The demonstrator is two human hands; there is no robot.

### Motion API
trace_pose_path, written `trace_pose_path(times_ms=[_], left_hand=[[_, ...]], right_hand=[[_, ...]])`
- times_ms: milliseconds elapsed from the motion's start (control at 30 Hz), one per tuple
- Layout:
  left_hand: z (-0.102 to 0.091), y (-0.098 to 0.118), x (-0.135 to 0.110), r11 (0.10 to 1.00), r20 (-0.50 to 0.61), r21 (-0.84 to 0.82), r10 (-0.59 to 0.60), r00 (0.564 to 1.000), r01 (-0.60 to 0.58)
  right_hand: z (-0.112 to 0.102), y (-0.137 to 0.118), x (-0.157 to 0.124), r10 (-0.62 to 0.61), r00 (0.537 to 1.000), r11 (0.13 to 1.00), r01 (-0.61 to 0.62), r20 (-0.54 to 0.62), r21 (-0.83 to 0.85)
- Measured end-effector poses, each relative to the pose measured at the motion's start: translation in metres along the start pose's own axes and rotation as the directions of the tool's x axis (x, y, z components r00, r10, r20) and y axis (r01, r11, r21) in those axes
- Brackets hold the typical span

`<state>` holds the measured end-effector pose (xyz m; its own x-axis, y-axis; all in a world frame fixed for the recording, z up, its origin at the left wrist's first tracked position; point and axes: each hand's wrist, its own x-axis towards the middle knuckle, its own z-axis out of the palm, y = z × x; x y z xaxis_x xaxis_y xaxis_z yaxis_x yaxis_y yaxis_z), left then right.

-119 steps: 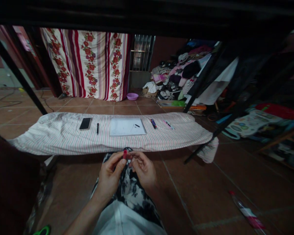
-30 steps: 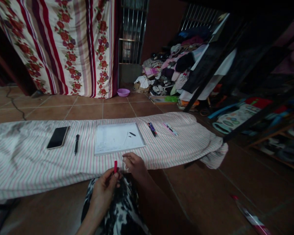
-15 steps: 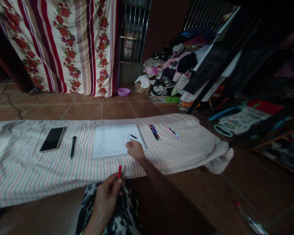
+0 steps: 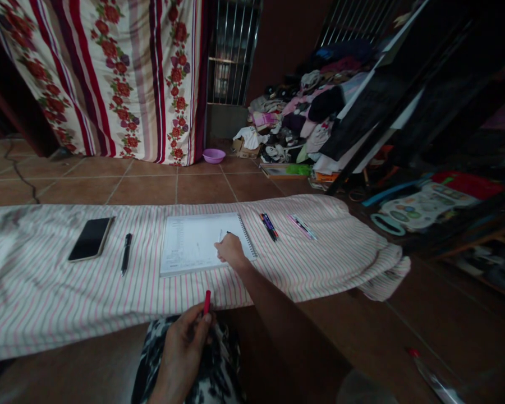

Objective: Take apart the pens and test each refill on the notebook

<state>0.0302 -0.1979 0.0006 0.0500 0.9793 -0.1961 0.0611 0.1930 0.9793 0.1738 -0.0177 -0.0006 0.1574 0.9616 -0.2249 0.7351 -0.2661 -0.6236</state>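
Note:
My left hand [image 4: 185,342], above my lap at the near edge of the cloth, pinches a short red pen cap [image 4: 207,302] that points up. Over the right part of an open spiral notebook [image 4: 189,241], my right hand [image 4: 231,248] is closed, fingers curled down to the page. Whatever it grips is mostly hidden; a small dark tip shows just above the knuckles, and a thin pale stick [image 4: 221,234] lies by the fingers. Faint printing or marks show on the notebook's white page.
On the striped cloth [image 4: 303,269] lie a phone [image 4: 90,238] and a black pen [image 4: 126,253] to the left, dark pens [image 4: 269,226] and pale pens [image 4: 303,226] to the right. Beyond are a purple basin [image 4: 214,156] and a heap of clothes [image 4: 294,112]. A bottle [image 4: 435,376] lies at lower right.
My right hand has turned and moved slightly up, covering most of the small dark object and pale stick seen on the page before. My left hand still holds the red cap, slightly lower.

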Motion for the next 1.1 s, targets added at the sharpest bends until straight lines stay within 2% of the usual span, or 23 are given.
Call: trace_pose_path(times_ms=[133, 333, 567, 800, 967, 1100], left_hand=[[-0.001, 0.002, 0.0, 0.999, -0.015, 0.041, 0.016, 1.0, -0.016], [-0.002, 0.002, -0.002, 1.0, -0.007, -0.029, 0.001, 1.0, -0.002], [0.002, 0.003, -0.003, 0.998, -0.067, -0.064, 0.006, 0.998, -0.011], [0.004, 0.01, -0.002, 0.999, -0.101, -0.046, 0.008, 0.995, -0.013], [-0.001, 0.017, 0.003, 1.0, -0.035, -0.027, -0.012, 0.999, 0.011], [-0.005, 0.021, 0.008, 1.0, -0.045, -0.024, -0.004, 0.999, 0.003]], right_hand=[[-0.003, -0.003, -0.001, 0.023, 1.0, 0.999, -0.023, 0.022, 0.039], [-0.003, -0.005, 0.003, 0.038, 0.999, 0.998, -0.039, 0.025, 0.044], [-0.003, -0.002, 0.001, -0.002, 1.0, 0.999, 0.002, -0.004, 0.038], [0.007, 0.005, -0.006, -0.031, 0.997, 0.995, 0.038, -0.073, 0.094], [0.009, 0.006, -0.013, -0.082, 0.985, 0.985, 0.103, -0.154, 0.135], [0.008, 0.001, -0.025, -0.132, 0.971, 0.963, 0.173, -0.198, 0.206]])
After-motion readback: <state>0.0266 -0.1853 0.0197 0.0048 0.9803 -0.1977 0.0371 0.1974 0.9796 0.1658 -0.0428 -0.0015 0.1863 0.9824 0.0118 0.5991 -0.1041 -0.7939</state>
